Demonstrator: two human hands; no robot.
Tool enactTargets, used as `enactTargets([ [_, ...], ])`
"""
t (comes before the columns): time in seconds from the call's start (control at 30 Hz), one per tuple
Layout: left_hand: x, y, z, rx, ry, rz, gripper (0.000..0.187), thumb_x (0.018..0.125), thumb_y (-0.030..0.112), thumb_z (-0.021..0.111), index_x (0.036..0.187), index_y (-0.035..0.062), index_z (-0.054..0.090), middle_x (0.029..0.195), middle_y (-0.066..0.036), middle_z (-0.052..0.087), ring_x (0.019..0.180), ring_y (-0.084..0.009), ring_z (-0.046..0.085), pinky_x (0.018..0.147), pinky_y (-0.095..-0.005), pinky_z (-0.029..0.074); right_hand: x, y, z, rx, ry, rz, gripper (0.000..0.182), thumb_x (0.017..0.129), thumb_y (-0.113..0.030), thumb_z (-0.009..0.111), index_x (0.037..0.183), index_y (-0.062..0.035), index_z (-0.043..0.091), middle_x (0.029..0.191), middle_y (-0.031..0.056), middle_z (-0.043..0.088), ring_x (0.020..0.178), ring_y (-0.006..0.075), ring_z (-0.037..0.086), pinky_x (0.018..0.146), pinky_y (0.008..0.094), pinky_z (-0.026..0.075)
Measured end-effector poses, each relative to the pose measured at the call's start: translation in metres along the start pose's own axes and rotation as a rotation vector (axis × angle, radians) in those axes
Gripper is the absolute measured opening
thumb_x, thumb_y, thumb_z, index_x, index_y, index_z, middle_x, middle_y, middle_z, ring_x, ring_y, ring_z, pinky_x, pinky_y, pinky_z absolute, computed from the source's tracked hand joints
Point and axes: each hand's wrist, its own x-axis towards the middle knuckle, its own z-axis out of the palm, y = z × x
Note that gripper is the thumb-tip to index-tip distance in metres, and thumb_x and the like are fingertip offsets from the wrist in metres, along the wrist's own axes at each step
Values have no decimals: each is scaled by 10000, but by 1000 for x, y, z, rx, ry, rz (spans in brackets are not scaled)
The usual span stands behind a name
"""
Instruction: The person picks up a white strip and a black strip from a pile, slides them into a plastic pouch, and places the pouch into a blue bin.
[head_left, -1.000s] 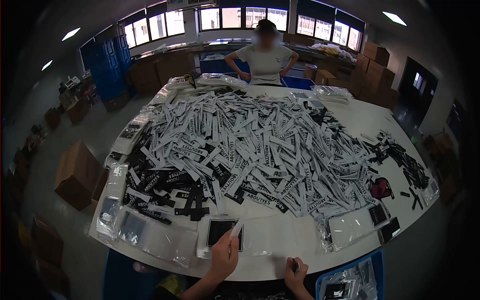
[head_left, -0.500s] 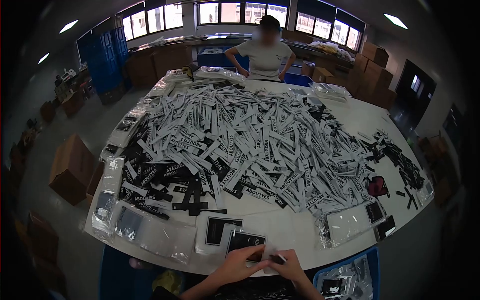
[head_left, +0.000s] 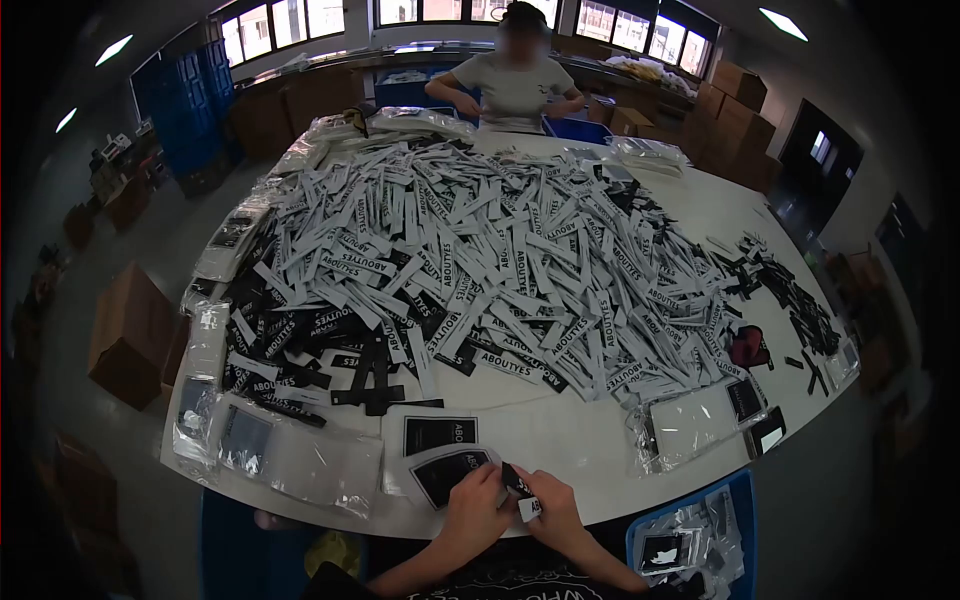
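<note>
My left hand [head_left: 476, 508] is closed on the right edge of a clear plastic bag [head_left: 448, 478] with a black printed panel, tilted at the table's near edge. My right hand [head_left: 553, 508] pinches a small black-and-white printed label strip [head_left: 516, 480] beside the bag's edge. The two hands are close together, and the fingertips partly hide the strip. Another flat bag with a black panel [head_left: 438, 432] lies just beyond the held one. Farther back spreads a large heap of white and black label strips [head_left: 470, 260] printed ABOUTYES.
Stacks of clear bags [head_left: 300, 455] line the left edge of the white table [head_left: 560, 440]. More bags [head_left: 690, 430] lie at right, near dark strips [head_left: 800, 310]. Below the edge stands a blue bin [head_left: 745, 530] of bagged pieces. A co-worker [head_left: 515, 85] stands opposite.
My left hand has lifted and tilted the bag. My right hand has raised the label strip into clearer view beside it. The co-worker's hands have moved in front of the body.
</note>
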Motion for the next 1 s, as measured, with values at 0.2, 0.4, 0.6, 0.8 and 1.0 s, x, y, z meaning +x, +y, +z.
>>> enactTargets([
  [0.2,0,-2,6,-67,17,-142,116,640,23,650,681,-6,545,813,-72,572,661,-243,578,554,-318,467,-6,11,-4,64,143,60,425,654,20,572,1079,-3,575,842,179,616,716,269,616,640,319,476],
  [0.4,25,21,-26,21,381,240,290,577,27,685,850,48,588,1006,-85,586,853,-248,616,819,-402,447,5,0,-10,604,200,361,162,731,-11,589,881,3,529,816,12,546,702,71,491,630,205,403],
  [0.6,12,29,-21,9,83,708,336,600,86,681,917,145,584,1274,-138,390,1115,-311,434,859,-425,387,-3,-6,-28,989,105,428,174,754,-42,568,898,-42,470,795,-18,468,657,51,446,593,192,368],
  [0.8,15,16,1,-35,-130,323,542,579,254,774,1049,135,532,1248,-129,402,1065,-305,431,889,-423,345,-19,21,-41,888,414,360,190,747,-131,602,870,-38,491,759,24,486,662,84,432,605,207,339],
  [1.0,13,8,8,-12,-168,88,681,588,270,760,1174,121,449,1254,-114,377,1058,-301,424,878,-420,321,-18,57,-71,228,341,407,196,877,-13,446,1018,26,576,1098,204,572,1057,281,539,919,367,401],
])
